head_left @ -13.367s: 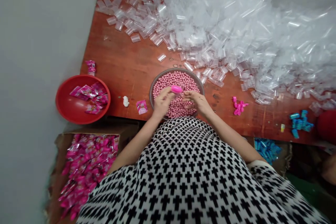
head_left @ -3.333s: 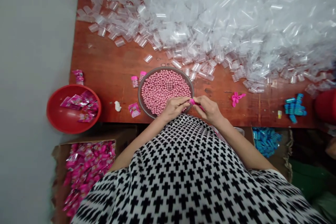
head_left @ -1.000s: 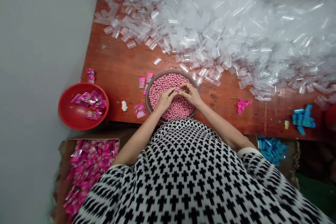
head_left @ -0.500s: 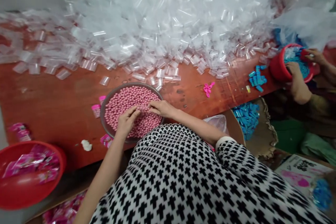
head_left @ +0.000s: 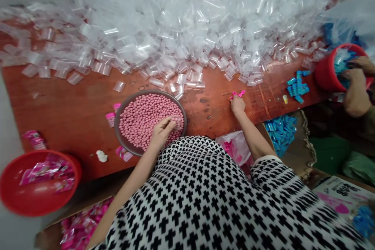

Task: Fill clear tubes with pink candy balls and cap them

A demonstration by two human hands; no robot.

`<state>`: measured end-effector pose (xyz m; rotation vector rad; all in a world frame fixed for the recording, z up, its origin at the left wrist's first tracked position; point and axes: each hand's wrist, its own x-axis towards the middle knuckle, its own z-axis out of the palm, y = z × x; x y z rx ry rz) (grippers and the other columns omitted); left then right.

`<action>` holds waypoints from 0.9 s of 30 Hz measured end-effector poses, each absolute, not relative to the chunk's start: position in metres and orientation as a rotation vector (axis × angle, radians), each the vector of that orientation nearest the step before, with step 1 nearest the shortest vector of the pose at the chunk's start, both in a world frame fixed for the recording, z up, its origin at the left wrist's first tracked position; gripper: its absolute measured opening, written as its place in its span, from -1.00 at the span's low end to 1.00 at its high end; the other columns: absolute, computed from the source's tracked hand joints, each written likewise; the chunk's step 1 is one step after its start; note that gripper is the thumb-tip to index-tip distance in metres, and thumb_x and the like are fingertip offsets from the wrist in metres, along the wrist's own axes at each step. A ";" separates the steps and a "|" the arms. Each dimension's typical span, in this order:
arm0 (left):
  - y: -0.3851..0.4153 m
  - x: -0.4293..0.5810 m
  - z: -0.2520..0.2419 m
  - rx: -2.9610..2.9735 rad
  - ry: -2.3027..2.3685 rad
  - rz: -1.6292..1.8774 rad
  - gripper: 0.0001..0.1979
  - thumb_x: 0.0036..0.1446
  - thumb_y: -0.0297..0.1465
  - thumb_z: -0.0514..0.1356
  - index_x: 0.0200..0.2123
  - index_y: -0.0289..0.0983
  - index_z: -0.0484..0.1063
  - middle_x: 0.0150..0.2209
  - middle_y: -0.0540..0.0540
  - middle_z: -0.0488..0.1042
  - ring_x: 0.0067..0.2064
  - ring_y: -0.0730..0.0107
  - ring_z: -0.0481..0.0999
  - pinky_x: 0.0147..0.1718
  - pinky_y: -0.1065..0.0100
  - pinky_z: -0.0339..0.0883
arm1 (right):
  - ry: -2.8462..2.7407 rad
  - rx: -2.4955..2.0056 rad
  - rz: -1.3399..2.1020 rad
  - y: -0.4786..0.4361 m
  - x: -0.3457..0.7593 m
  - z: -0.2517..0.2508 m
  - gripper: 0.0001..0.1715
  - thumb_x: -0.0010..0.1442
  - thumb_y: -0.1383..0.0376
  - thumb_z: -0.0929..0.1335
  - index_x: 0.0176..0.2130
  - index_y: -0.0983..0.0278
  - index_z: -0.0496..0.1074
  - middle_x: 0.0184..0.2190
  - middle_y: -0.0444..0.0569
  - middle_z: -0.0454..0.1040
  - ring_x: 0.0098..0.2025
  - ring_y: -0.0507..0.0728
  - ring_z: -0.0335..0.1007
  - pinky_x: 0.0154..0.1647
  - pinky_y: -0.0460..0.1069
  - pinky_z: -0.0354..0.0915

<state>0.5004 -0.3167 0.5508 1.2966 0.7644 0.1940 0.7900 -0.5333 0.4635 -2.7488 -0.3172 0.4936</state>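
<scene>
My left hand [head_left: 163,129] is closed in a pinch over the near right part of a dark round bowl [head_left: 117,119]. Between its fingers is a small clear plastic sleeve [head_left: 177,119] with pink beads showing in it. Loose pink beads [head_left: 143,115] fill the bowl. Farther right on the table, my right hand [head_left: 238,105] has its fingers curled down onto a little cluster of bright pink plastic pieces [head_left: 241,93]. Its fingertips are partly hidden, but they appear closed on one piece.
Clear plastic sleeves [head_left: 175,35] heap along the back of the wooden table [head_left: 73,125]. A red basin [head_left: 32,199] with pink packets is at left. At right lie blue packets [head_left: 297,88], and a co-worker's hands [head_left: 354,78] reach into a red bucket [head_left: 325,72].
My right hand has left the bowl and moved right to the pink plastic pieces. My left hand stays over the beads with the sleeve, slightly farther right. The view has shifted a little.
</scene>
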 end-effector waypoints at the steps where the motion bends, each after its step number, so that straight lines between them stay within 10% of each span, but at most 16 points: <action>1: -0.318 0.503 0.551 1.332 0.749 0.188 -0.57 -0.01 -0.13 0.28 -0.14 -0.29 0.50 -0.14 -0.17 0.56 -0.13 0.21 0.55 -0.10 0.15 0.46 | -0.326 -2.753 0.515 -0.533 0.791 0.463 -0.67 0.22 0.34 0.26 -0.05 0.47 0.38 -0.05 0.50 0.40 0.04 0.37 0.34 0.00 0.25 0.20; 10: -0.326 0.510 0.555 1.640 0.601 0.240 -0.70 0.09 -0.22 0.20 -0.15 -0.24 0.54 -0.16 -0.09 0.59 -0.09 0.27 0.54 0.03 0.21 0.35 | -0.858 -2.109 0.657 -0.478 0.714 0.522 -0.63 0.20 0.14 0.28 -0.04 0.22 0.44 -0.13 -0.02 0.54 -0.15 0.12 0.46 -0.07 0.02 0.33; 27: -0.328 0.478 0.561 1.813 0.548 0.364 -0.70 0.16 -0.19 0.15 -0.16 -0.19 0.57 -0.16 -0.08 0.59 -0.16 0.29 0.56 -0.14 0.29 0.40 | -1.725 -1.753 0.371 -0.444 0.633 0.575 -0.79 0.25 0.22 0.20 -0.33 0.23 0.34 -0.48 -0.01 0.37 -0.41 0.13 0.23 -0.35 0.01 0.19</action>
